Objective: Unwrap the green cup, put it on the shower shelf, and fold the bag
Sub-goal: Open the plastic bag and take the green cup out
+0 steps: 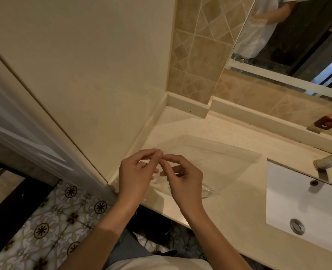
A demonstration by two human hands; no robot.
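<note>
A clear plastic bag (210,160) lies spread flat on the cream counter (239,207), left of the sink. Its near left corner is lifted off the counter. My left hand (135,176) and my right hand (182,178) meet above that corner, fingertips touching, both pinching the bag's edge between thumb and forefinger. The bag's lower edge is crumpled under my right hand. No green cup shows anywhere in view.
A white basin (305,207) with a metal drain and tap (330,162) sits at the right. A mirror (290,36) hangs above the tiled backsplash. A small brown object (326,122) rests on the back ledge. A cream wall panel (83,65) stands left; patterned floor tiles (50,221) lie below.
</note>
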